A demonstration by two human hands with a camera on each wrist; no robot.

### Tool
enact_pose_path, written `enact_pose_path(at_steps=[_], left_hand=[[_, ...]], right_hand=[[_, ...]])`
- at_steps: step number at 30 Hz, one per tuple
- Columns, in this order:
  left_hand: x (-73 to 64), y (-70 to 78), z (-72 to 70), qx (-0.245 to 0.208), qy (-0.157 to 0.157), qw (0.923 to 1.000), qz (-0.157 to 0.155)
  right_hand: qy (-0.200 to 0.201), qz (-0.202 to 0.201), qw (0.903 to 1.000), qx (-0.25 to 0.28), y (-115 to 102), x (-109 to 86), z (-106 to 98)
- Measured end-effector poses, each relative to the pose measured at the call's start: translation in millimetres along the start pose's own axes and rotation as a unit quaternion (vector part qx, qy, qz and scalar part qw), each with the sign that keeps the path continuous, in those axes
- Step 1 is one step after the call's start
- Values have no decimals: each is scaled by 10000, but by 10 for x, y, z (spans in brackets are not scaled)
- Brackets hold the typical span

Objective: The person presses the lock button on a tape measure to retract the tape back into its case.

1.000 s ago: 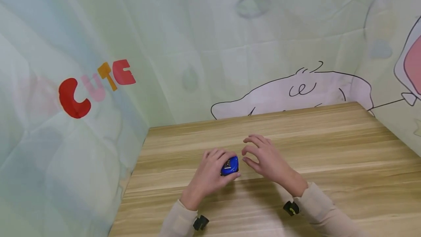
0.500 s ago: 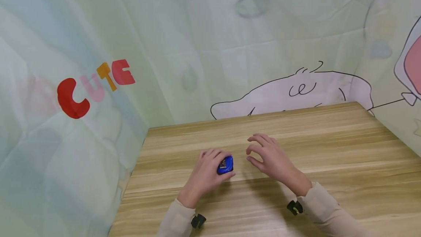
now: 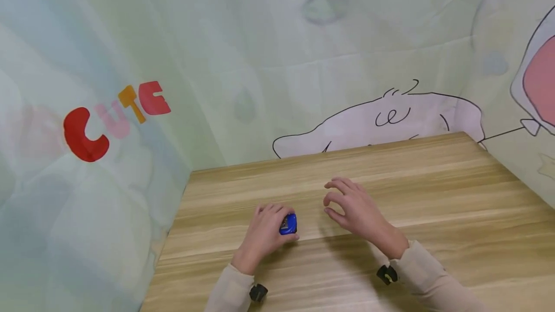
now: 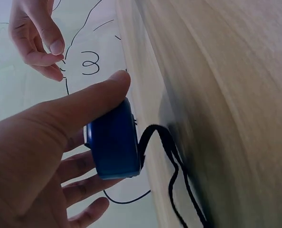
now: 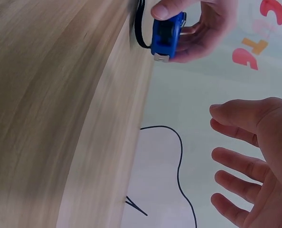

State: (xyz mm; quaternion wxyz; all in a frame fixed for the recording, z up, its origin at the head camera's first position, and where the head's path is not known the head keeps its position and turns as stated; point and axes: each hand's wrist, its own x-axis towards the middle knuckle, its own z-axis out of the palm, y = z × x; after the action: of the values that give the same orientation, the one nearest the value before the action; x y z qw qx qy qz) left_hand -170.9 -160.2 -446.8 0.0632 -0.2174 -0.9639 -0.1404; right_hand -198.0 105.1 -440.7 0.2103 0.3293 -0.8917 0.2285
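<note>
A blue tape measure (image 3: 289, 224) is gripped between the thumb and fingers of my left hand (image 3: 264, 235), above the table. In the left wrist view the blue case (image 4: 113, 142) is seen from one side, with a black wrist strap (image 4: 172, 152) hanging from it. The metal end hook (image 5: 161, 58) shows at the case's edge in the right wrist view, with no blade drawn out. My right hand (image 3: 357, 208) hovers to the right, apart from the tape measure, its fingers loosely bent and holding nothing.
The wood-grain table (image 3: 416, 182) reaches back to a pale printed curtain (image 3: 260, 61) at the rear and sides. Black camera mounts (image 3: 258, 292) sit on both wrists.
My left hand has moved left and slightly toward me with the tape measure, away from the right hand. The right hand shifted a little right, then stayed nearly still. The view turned slightly.
</note>
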Motion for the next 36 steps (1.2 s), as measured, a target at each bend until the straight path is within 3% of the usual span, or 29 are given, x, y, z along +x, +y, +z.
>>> enact_pose_path(at_steps=[8,26,36], left_hand=[[-47,-17,70,56,-345,9994,-75],[-45,0,104,-92,-490,9984,-276],[-68,33,55,-93,-428,9987,-250]], right_hand=[[53,-75,9999,-84,20,-35,35],[22,62,10000,60,25,-50,34],[-30,404,9992,-14,27,-66,-36]])
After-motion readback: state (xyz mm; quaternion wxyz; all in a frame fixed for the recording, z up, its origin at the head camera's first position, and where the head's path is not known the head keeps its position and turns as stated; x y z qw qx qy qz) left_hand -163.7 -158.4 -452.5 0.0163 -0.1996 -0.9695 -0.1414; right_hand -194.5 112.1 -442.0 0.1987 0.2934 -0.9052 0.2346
